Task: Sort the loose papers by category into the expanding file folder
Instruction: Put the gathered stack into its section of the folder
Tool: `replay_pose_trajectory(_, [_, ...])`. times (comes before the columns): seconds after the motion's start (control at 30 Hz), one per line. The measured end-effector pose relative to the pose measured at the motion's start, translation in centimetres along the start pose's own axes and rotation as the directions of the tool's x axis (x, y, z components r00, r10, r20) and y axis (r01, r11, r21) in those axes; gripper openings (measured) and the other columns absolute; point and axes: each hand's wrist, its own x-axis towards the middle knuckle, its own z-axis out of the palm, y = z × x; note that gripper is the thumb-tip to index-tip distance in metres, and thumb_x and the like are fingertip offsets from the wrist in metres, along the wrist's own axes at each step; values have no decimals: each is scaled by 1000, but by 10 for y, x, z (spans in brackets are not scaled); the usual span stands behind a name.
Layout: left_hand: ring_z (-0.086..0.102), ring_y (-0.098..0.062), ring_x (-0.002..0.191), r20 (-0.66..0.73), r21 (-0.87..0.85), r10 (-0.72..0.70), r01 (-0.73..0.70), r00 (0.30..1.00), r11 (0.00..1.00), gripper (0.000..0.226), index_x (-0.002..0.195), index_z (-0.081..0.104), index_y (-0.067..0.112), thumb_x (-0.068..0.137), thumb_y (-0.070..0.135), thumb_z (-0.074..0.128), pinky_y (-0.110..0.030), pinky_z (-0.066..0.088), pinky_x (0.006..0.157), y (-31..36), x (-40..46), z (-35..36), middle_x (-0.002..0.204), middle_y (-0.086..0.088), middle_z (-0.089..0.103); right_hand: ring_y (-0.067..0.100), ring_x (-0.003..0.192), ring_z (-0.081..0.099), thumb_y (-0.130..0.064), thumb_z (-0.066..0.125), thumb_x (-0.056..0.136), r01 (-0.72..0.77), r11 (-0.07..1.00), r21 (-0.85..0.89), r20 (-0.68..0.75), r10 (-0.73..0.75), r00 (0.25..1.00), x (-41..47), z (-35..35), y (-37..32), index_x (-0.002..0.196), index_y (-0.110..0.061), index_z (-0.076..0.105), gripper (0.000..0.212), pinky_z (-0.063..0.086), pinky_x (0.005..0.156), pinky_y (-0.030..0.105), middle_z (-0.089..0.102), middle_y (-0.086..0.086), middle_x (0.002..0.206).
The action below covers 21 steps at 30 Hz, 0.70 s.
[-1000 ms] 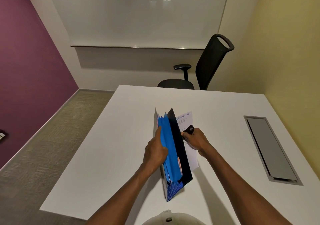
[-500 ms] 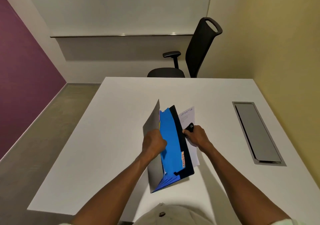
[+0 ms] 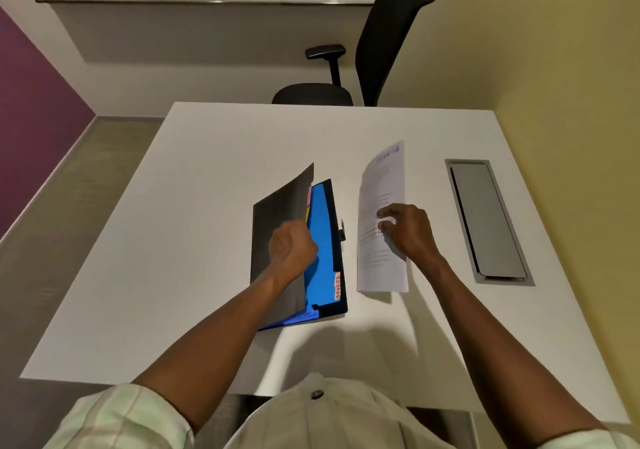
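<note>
One paper [image 3: 381, 185] under right hand [image 3: 408, 230]

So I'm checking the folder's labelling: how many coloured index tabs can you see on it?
3. A pink tab and a yellow tab sit at the far end beside the lifted grey cover; an orange tab sits near the front edge. Others may be hidden behind the cover or left hand.

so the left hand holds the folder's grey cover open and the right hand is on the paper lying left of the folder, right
Not quite. In the head view the paper lies to the right of the folder, not left. The left hand does hold the grey cover open, and the right hand is on the paper.
</note>
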Motion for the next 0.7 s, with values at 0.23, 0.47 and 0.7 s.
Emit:
replay_pose_trajectory(0.23, [54,-16,76,-10,39,-6,7,1000,999,24,111,63,7,92,20,68,-26,46,65,-1,4,12,88,-3,57,5,106,59,-7,76,78,50,926,373,-100,-13,995,9,-40,-4,104,-22,65,32,50,98,35,65,-13,110])
replay_pose_trajectory(0.47, [52,-15,78,-16,53,-8,8,1000,999,27,115,61,8,93,23,67,-26,44,67,-4,8,15,104,-7,66,36,114,56,-6,67,87,-296,954,54,-26,298,954,-1,-35,41,155,-15,-3,98,38,82,26,55,20,129])
replay_pose_trajectory(0.7, [53,-15,78,-34,66,-11,13,999,998,29,116,60,9,93,23,67,-26,44,67,-6,11,15,93,-4,58,26,106,63,-9,70,84,-281,928,244,-24,295,955,7,-25,66,123,-11,56,42,50,86,32,65,5,120])
